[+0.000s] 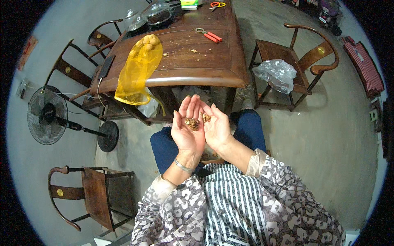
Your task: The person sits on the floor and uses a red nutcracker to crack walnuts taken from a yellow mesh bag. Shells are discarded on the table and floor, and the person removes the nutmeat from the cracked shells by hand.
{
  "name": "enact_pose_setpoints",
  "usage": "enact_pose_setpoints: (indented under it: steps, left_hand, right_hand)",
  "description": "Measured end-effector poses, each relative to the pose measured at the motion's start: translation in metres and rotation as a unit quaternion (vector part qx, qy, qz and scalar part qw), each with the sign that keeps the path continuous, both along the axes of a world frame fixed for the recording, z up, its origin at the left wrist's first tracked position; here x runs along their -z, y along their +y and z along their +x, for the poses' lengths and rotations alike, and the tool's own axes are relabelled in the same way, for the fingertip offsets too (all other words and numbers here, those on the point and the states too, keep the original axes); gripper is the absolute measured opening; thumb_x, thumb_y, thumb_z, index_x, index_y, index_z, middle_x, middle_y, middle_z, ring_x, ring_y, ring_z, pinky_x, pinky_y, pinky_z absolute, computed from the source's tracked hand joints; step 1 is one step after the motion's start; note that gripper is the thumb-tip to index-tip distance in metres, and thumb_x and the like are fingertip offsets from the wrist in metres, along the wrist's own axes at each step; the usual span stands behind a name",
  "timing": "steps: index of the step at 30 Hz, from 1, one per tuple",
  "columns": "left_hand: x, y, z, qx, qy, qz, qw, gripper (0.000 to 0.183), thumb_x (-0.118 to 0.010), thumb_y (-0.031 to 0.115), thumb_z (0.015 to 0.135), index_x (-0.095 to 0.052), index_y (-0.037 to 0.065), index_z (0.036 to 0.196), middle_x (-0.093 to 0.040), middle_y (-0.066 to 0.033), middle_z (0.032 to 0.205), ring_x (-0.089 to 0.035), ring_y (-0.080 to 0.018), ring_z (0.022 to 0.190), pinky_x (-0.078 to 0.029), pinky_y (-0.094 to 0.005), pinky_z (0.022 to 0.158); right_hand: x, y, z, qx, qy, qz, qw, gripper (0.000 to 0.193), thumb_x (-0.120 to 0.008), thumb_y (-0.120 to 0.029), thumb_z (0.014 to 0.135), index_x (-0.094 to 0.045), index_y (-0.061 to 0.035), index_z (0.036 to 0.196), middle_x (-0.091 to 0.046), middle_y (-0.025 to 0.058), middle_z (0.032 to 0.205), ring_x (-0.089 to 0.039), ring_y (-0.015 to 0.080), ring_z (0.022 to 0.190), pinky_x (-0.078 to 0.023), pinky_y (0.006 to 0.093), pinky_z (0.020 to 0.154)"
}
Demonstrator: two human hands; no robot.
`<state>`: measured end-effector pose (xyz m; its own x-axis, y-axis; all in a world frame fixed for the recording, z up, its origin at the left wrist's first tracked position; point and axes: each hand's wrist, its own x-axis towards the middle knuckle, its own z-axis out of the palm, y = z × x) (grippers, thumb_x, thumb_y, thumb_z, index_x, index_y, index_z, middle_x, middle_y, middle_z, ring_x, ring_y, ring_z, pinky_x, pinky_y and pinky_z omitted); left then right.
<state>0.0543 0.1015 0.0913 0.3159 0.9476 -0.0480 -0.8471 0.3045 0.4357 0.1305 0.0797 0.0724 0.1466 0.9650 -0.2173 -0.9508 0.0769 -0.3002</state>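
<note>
My left hand (188, 133) and my right hand (218, 129) are cupped side by side, palms up, above my lap. A small heap of shelled walnut pieces (192, 124) rests in the left palm. More pieces (206, 117) lie in the right hand, near where the two hands meet. Ahead, on the dark wooden table (188, 74), a yellow mesh bag (139, 74) holds several whole walnuts (147, 42) at its far end and hangs over the near edge. Red-handled pliers (211, 37) and bits of shell (193, 51) lie farther back on the tabletop.
Scissors (217, 5) and glass-lidded pots (157, 14) are at the table's far end. A phone (106, 66) with a white cable lies at its left edge. Right stands a chair (283, 51) with a clear plastic bag (277, 74); left, a fan (48, 115) and more chairs (96, 194).
</note>
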Motion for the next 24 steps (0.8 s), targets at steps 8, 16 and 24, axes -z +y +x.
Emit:
enact_pose_setpoints:
  steps: [8,16,24]
  left_hand:
    - [-0.003,-0.017,0.004,-0.040,0.153,0.133,0.978,0.047,-0.029,0.036,0.102,-0.051,-0.001,0.120,-0.057,-0.0173,0.123,-0.052,-0.0241,0.116,-0.035,-0.0362,0.104]
    - [-0.001,-0.013,0.008,-0.043,0.127,0.182,0.974,0.048,-0.030,0.038,0.101,-0.051,-0.001,0.120,-0.056,-0.0203,0.125,-0.050,-0.0269,0.120,-0.032,-0.0380,0.106]
    - [-0.033,0.038,0.011,-0.131,0.258,0.257,0.922,0.033,-0.039,0.032,0.102,-0.056,0.005,0.101,-0.054,-0.0022,0.070,-0.054,-0.0123,0.068,-0.047,-0.0268,0.066]
  right_hand:
    - [0.006,-0.008,-0.003,-0.019,0.066,-0.052,0.996,0.032,-0.043,-0.031,0.096,-0.059,-0.0069,0.110,-0.062,0.0058,0.109,-0.057,0.0201,0.102,-0.042,0.0353,0.095]
    - [0.002,-0.007,0.003,-0.017,0.102,-0.065,0.993,0.030,-0.044,-0.026,0.096,-0.064,-0.0043,0.099,-0.067,0.0086,0.101,-0.061,0.0210,0.093,-0.047,0.0343,0.089]
    - [-0.006,0.005,0.028,-0.012,0.134,-0.104,0.985,0.028,-0.047,-0.022,0.095,-0.062,0.0022,0.100,-0.065,0.0134,0.098,-0.062,0.0233,0.091,-0.053,0.0358,0.085]
